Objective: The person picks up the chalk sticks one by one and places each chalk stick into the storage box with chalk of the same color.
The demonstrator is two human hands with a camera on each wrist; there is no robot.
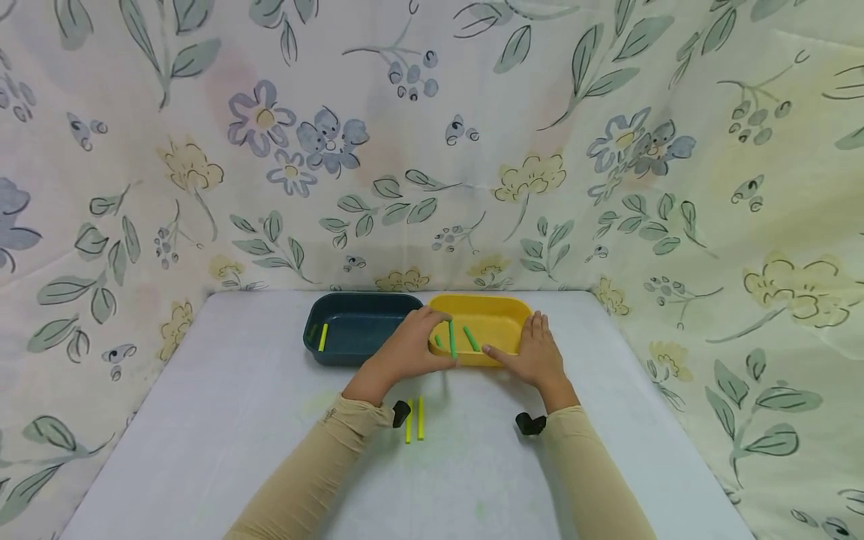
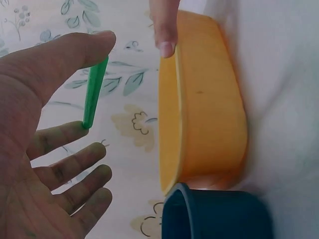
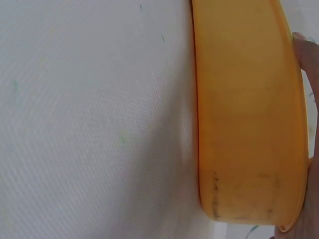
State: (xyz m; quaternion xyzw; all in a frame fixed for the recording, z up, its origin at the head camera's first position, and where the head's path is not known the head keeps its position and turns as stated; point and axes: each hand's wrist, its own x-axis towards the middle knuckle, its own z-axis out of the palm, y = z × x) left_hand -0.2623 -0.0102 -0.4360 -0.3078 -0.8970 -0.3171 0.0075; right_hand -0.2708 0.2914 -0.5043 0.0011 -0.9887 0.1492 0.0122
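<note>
tan sleeves [image 1: 304,472] lie nearest. the dark tray [image 1: 358,334] holds a yellow stick [image 1: 323,337]; the left hand [image 1: 408,346] pinches a green stick [image 1: 453,340] by its ends — probably for control — near the yellow tray's [image 1: 502,330] left end; the right hand [image 1: 538,358], thumb spread, touches that rim, seemingly steadying it.

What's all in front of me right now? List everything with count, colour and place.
Cloth: at least 1, pale floral, behind and beside the table
Table: 1, white, under the trays
Blue tray: 1, dark blue, table's far side
Yellow tray: 1, yellow, right of blue tray
Yellow sticks: 3, yellow, two on table, one in blue tray
Green sticks: 3 seen, green, two in yellow tray, one pinched in left hand
Wrist cameras: 2, black, at the cuffs
Sleeves: 2, beige, on forearms
Hands: 2, left at green stick, right on yellow tray's rim
</note>
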